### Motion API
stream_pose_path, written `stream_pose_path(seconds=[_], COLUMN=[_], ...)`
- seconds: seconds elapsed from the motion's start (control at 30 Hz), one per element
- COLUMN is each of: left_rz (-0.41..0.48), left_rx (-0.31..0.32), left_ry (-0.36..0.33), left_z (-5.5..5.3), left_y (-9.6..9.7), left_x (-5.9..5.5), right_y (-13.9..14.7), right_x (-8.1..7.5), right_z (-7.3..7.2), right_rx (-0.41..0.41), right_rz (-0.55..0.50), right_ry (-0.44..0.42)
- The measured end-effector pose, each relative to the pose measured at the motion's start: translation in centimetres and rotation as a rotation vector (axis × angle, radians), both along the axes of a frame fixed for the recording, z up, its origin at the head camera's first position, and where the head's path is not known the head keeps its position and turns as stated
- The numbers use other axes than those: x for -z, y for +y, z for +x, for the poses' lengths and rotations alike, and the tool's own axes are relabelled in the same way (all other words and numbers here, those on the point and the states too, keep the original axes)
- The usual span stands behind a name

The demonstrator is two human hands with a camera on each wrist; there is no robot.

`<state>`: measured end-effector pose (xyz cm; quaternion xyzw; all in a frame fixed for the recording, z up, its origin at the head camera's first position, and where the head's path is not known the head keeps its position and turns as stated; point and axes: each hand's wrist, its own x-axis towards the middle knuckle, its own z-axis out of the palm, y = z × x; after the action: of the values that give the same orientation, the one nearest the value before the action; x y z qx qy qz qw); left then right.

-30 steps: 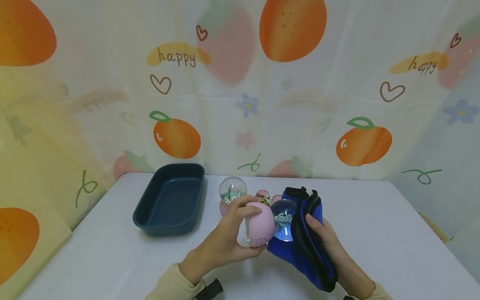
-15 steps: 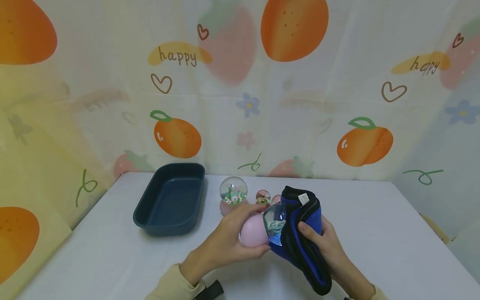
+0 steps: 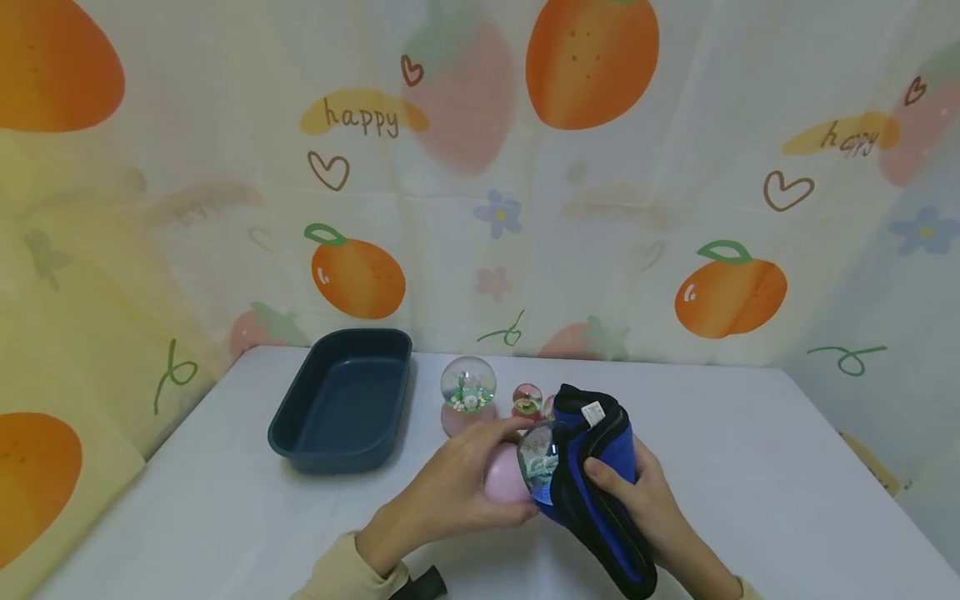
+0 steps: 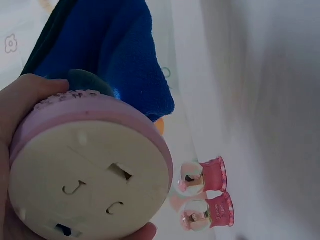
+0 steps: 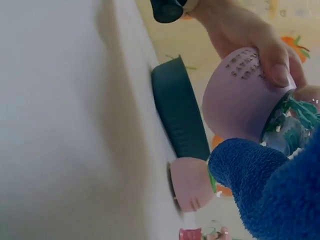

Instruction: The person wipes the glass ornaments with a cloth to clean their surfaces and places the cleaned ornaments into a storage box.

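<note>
My left hand grips a snow globe by its rounded pink base, tilted so the glass dome points right. In the left wrist view the pale underside of the base faces the camera. My right hand holds a folded blue cloth with black edging and a small white label, thumb on top. The cloth wraps the right side of the dome and hides part of it. Raised lettering and a green figure inside the glass show in the right wrist view.
A second snow globe with a pink base stands behind my left hand. Two small pink-red globes, one and another, stand beside it. A dark teal tray sits at the left on the white table.
The snow globe has turned in my left hand, its base lettering moving out of the head view. The cloth has shifted left and down over the dome, with its white label now facing up.
</note>
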<state>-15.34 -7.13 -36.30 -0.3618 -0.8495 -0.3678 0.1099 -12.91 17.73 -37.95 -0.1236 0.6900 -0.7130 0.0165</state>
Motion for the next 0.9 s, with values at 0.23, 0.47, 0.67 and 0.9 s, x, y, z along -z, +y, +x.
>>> stream_pose_path(seconds=[0.23, 0.47, 0.67, 0.9], left_rz=[-0.078, -0.107, 0.034, 0.27], left_rx=[-0.079, -0.08, -0.096, 0.036], left_ry=[0.021, 0.098, 0.017, -0.101], left_z=[0.23, 0.31, 0.04, -0.13], left_y=[0.37, 0.54, 0.37, 0.23], left_x=[0.03, 0.38, 0.1, -0.15], right_y=[-0.48, -0.58, -0.25, -0.49], right_x=[0.0, 0.12, 0.14, 0.69], right_z=[0.26, 0.29, 0.26, 0.23], right_rx=[0.013, 0.018, 0.032, -0.132], right_rz=[0.07, 0.079, -0.016, -0.019], right_ry=[0.094, 0.105, 0.057, 0.105])
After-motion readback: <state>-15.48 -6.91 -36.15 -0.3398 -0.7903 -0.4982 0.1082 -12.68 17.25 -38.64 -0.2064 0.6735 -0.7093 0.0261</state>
